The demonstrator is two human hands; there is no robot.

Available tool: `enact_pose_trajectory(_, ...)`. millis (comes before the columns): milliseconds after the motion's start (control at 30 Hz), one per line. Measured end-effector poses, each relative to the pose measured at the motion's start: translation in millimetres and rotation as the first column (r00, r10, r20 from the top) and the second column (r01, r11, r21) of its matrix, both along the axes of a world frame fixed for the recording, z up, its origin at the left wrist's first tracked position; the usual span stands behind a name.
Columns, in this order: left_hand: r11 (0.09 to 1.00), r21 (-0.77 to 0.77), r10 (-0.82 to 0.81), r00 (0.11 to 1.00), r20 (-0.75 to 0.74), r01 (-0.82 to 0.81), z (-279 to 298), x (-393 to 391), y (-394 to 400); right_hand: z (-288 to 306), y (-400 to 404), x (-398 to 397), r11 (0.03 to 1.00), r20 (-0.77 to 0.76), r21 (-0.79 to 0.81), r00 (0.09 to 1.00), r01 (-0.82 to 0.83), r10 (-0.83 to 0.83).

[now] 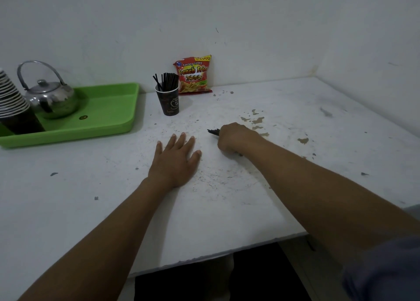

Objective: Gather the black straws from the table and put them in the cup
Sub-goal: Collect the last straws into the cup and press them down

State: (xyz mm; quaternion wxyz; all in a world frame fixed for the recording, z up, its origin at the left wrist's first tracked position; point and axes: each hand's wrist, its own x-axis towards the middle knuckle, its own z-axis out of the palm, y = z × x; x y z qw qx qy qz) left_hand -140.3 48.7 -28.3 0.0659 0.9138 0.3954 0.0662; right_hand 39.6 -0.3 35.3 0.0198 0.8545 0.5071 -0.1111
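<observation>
A dark paper cup (170, 103) stands upright on the white table (227, 200), near the back wall. Several black straws (167, 81) stick up out of it. My right hand (236, 138) is closed in a fist on a bundle of black straws (213, 131), whose ends poke out to the left of the fist, low over the table. To the right of the cup and nearer to me, that fist is well apart from it. My left hand (176, 159) lies flat on the table, palm down, fingers spread, holding nothing.
A green tray (109, 116) at the left holds a metal kettle (51, 96) and a stack of paper cups (13, 103). A red snack bag (194, 74) leans on the wall behind the cup. The table's front edge (227, 253) runs below my forearms.
</observation>
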Motion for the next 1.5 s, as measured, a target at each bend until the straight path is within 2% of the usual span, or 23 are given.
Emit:
enact_pose_trajectory(100,1.000,-0.007,-0.008,1.000,0.010,0.008,2,1,0,-1,-2,14,0.979,-0.305,0.163,0.950,0.124,-0.069)
enact_pose_trajectory(167,0.999,-0.035,-0.023,0.999,0.047,0.025,6,-1,-1,-2,-8,17,0.931,-0.535,0.297,0.844,0.212,-0.022)
enact_pose_trajectory(233,0.992,-0.113,-0.034,0.991,0.128,0.049,11,-4,-2,-3,-16,16,0.885,-0.711,0.378,0.698,0.272,0.089)
enact_pose_trajectory(300,0.964,-0.263,0.027,0.962,0.272,0.047,20,-8,-4,-1,-21,11,0.844,-0.803,0.430,0.563,0.321,0.195)
enact_pose_trajectory(400,0.852,-0.522,0.262,0.821,0.508,0.051,36,-7,-13,7,-19,1,0.777,-0.857,0.486,0.391,0.400,0.336)
enact_pose_trajectory(433,0.783,-0.618,0.343,0.772,0.535,0.080,41,-6,-15,11,-17,-4,0.756,-0.862,0.495,0.349,0.428,0.367)
enact_pose_trajectory(467,0.675,-0.726,0.429,0.729,0.533,0.134,46,-3,-16,14,-15,-9,0.736,-0.866,0.497,0.316,0.459,0.388)
enact_pose_trajectory(533,0.355,-0.889,0.588,0.670,0.453,0.290,51,0,-17,19,-10,-19,0.698,-0.868,0.495,0.259,0.518,0.424)
enact_pose_trajectory(600,0.039,-0.908,0.685,0.650,0.328,0.417,55,-1,-19,24,-6,-28,0.669,-0.861,0.493,0.200,0.557,0.468)
enact_pose_trajectory(633,-0.072,-0.885,0.720,0.638,0.274,0.461,57,-1,-21,27,-5,-31,0.660,-0.855,0.495,0.179,0.565,0.487)
enact_pose_trajectory(700,-0.180,-0.833,0.765,0.607,0.216,0.523,58,-2,-22,31,-5,-36,0.653,-0.842,0.507,0.161,0.562,0.516)
enact_pose_trajectory(833,-0.243,-0.745,0.834,0.526,0.167,0.621,59,-3,-22,30,-8,-41,0.658,-0.823,0.536,0.154,0.529,0.547)
enact_pose_trajectory(933,-0.257,-0.725,0.850,0.507,0.146,0.639,56,-4,-22,25,-10,-45,0.658,-0.817,0.556,0.188,0.508,0.545)
enact_pose_trajectory(1133,-0.275,-0.727,0.843,0.522,0.133,0.629,50,-1,-23,12,-13,-48,0.618,-0.776,0.622,0.279,0.481,0.565)
enact_pose_trajectory(1500,-0.253,-0.785,0.823,0.552,0.133,0.565,54,3,-25,11,-11,-48,0.555,-0.757,0.643,0.330,0.528,0.564)
